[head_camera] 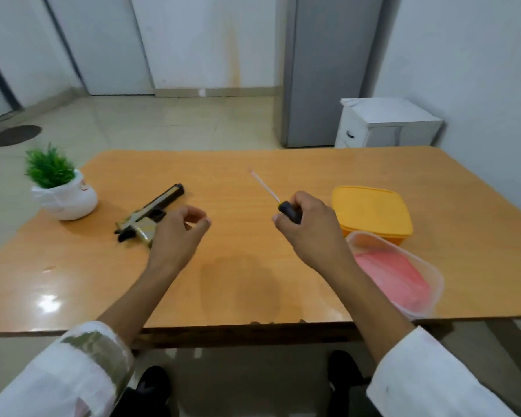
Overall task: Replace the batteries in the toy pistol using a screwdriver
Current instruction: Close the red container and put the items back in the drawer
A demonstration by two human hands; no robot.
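The black-and-gold toy pistol (pixel 151 213) lies on its side on the orange table (pixel 253 290), left of centre, muzzle pointing away to the right. My left hand (pixel 178 233) hovers just right of its grip, fingers curled and apart, holding nothing. My right hand (pixel 306 227) is closed around the black handle of a screwdriver (pixel 271 194). The thin shaft points up and away to the left, blurred. No batteries are visible.
A small green plant in a white pot (pixel 63 191) stands at the table's left edge. At the right sit a yellow lidded box (pixel 373 212) and, nearer, a clear container (pixel 403 275) with something pink inside. A white cabinet (pixel 385 123) stands beyond the table.
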